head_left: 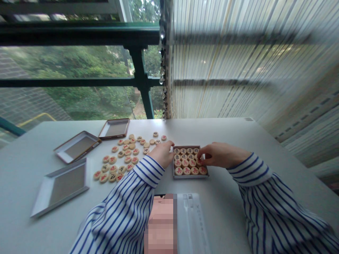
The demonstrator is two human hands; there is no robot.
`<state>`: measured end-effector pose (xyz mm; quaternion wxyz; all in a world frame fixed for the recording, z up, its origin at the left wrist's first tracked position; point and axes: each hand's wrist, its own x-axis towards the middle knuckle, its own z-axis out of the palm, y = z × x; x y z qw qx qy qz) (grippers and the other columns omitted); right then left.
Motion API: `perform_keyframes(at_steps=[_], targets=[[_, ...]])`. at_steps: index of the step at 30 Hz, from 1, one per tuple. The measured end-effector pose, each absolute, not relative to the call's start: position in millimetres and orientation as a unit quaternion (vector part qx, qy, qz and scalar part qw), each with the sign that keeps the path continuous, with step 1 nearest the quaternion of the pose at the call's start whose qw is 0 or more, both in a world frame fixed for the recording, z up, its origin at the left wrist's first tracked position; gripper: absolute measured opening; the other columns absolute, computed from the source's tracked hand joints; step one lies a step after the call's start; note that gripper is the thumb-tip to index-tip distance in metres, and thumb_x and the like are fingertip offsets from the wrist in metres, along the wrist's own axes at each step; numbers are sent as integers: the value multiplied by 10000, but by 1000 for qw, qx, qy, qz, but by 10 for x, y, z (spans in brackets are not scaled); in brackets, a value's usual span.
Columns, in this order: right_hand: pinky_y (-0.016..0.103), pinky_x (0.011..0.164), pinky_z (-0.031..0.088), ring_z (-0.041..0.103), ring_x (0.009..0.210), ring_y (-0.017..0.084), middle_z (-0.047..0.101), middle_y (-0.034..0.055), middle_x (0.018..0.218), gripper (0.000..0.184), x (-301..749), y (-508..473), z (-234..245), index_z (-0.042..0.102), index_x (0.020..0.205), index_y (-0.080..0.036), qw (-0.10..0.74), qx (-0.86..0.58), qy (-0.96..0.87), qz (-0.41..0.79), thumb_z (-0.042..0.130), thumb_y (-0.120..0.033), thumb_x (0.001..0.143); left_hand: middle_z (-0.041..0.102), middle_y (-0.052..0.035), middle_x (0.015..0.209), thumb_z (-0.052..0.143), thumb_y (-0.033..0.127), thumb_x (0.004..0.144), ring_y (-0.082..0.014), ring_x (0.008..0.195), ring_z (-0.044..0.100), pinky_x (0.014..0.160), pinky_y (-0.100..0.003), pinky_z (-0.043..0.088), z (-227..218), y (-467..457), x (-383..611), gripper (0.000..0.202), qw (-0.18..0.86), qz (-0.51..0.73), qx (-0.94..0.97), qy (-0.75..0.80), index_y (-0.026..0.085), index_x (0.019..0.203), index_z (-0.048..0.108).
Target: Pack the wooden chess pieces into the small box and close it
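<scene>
A shallow square box on the white table holds rows of round wooden xiangqi pieces, black characters in the far rows and red in the near ones. My left hand is at the box's left side, fingers curled against its edge; their tips are partly hidden. My right hand reaches in from the right, thumb and fingers closed on a red xiangqi piece at the right end of a row. To the left of the box, many loose xiangqi pieces lie scattered, some face down.
Three shallow trays or lids lie at the left: a grey-white one nearest, a brown-edged one behind it, another brown-edged one farther back. A translucent white case lies in front of me. A window and string curtain stand behind the table.
</scene>
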<state>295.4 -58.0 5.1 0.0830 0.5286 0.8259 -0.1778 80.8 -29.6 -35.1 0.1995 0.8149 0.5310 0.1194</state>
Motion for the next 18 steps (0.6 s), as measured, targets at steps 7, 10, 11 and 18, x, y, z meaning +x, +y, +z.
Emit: perform_keyframes(at_steps=[7, 10, 11, 18], targets=[[227, 497, 347, 568, 592, 137, 650, 7, 723, 240, 2971, -570, 27, 663, 868, -284, 82, 525, 827, -184, 517, -399, 718, 638, -87, 877, 500, 223, 751, -183, 758, 596, 720, -295, 451, -359, -291, 807, 287, 201, 117, 815, 531, 156, 1027, 544], [225, 496, 347, 564, 584, 135, 647, 7, 709, 232, 2965, -573, 29, 662, 860, -278, 82, 524, 828, -183, 516, -389, 719, 638, -89, 883, 497, 231, 752, -190, 761, 598, 719, -303, 453, -359, -291, 809, 287, 201, 119, 816, 529, 158, 1025, 546], [225, 499, 349, 563, 585, 136, 647, 7, 707, 230, 2962, -574, 32, 662, 857, -277, 82, 523, 828, -184, 513, -388, 720, 638, -87, 882, 498, 233, 751, -190, 763, 598, 721, -302, 452, -359, -292, 809, 287, 200, 119, 816, 529, 159, 1024, 546], [222, 513, 359, 561, 587, 133, 646, 8, 704, 229, 2965, -578, 41, 660, 845, -272, 82, 518, 830, -190, 506, -391, 724, 637, -91, 890, 496, 240, 750, -190, 757, 600, 713, -303, 451, -359, -296, 805, 292, 199, 116, 817, 529, 159, 1027, 543]])
